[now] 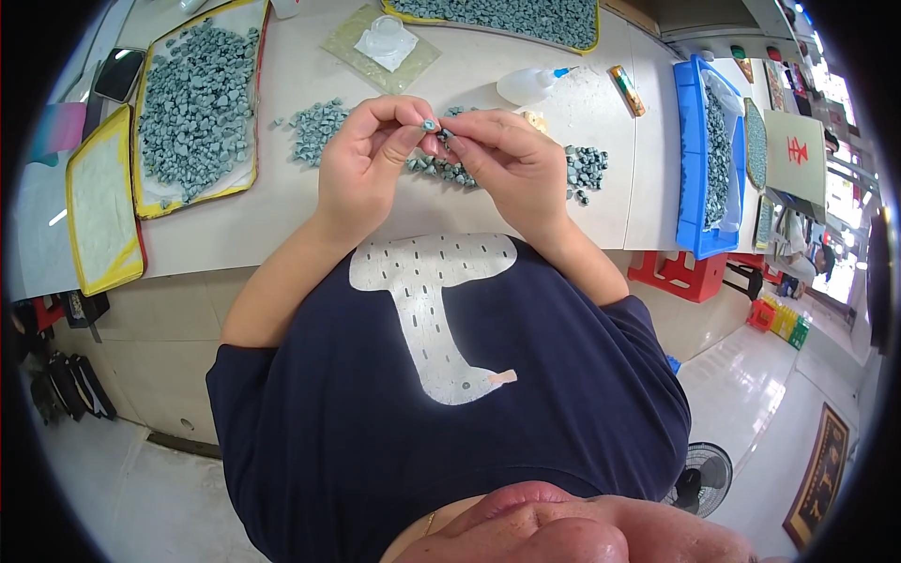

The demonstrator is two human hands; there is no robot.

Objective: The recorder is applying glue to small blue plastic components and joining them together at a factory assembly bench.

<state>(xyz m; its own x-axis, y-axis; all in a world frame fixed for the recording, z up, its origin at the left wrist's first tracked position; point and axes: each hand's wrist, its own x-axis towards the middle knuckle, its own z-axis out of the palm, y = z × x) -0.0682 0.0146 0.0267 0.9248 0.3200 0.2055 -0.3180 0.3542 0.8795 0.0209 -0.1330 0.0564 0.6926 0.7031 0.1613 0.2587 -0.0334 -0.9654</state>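
Note:
Both my hands meet above the table's middle. My left hand (361, 174) is closed, thumb and forefinger pinching a small green stone (429, 125). Close against it, my right hand (518, 169) is also closed in a pinch. At its fingertips is a small dark piece (445, 137), too small to name. Beside my left hand lies a heap of pale green stones (317, 127). Darker, shinier stones (587, 169) lie next to my right hand, and more of them show under my fingers.
On the left stand a yellow-edged tray of stones (199, 113) and a yellow-rimmed tray (101, 202). Farther back are another stone tray (507, 21), a plastic bag with a clear cup (385, 42) and a squeeze bottle (527, 86). At right is a blue basket (692, 159).

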